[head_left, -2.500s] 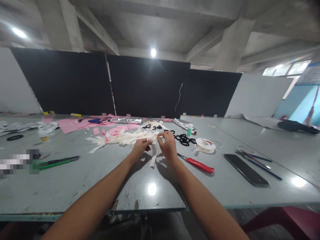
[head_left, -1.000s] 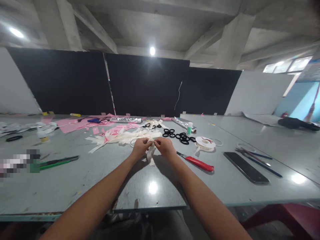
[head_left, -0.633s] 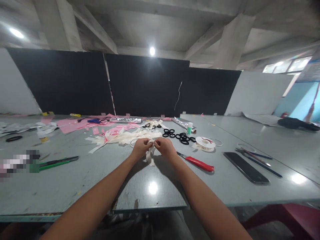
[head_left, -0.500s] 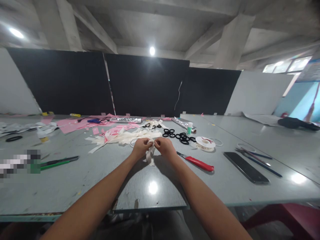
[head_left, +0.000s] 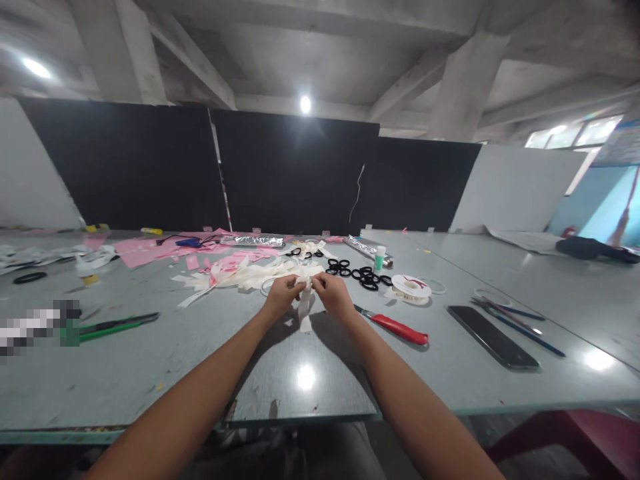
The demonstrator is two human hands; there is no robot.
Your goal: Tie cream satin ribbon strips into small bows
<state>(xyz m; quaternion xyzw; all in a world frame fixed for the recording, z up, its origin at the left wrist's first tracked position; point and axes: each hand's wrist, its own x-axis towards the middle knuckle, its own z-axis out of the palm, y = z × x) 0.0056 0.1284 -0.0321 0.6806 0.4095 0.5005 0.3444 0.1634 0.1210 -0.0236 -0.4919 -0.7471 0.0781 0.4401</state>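
Between my two hands is a white fabric strip (head_left: pixel 305 316), bunched at the top, its loose tail hanging toward the table. My left hand (head_left: pixel 284 293) is closed, thumb and fingers pinching the strip's left side. From the right, my right hand (head_left: pixel 329 291) pinches the same bunched part with its fingertips. The fingers hide how the strip is folded there. Just beyond the hands lies a heap of cream-white strips (head_left: pixel 250 272). A white ring (head_left: pixel 265 287) shows partly beside my left hand.
Right of my hands lie a red-handled knife (head_left: pixel 400 329), a ribbon spool (head_left: pixel 411 289), black hair ties (head_left: pixel 367 277), a glue stick (head_left: pixel 379 257), a phone (head_left: pixel 493 336) and tweezers (head_left: pixel 505 315). To the left are a green cutter (head_left: pixel 117 326) and pink sheets (head_left: pixel 145 249).
The strip's hanging tail has shifted slightly right and hangs straighter. My right fingers have moved a little on the bunched part; both hands stay in nearly the same place.
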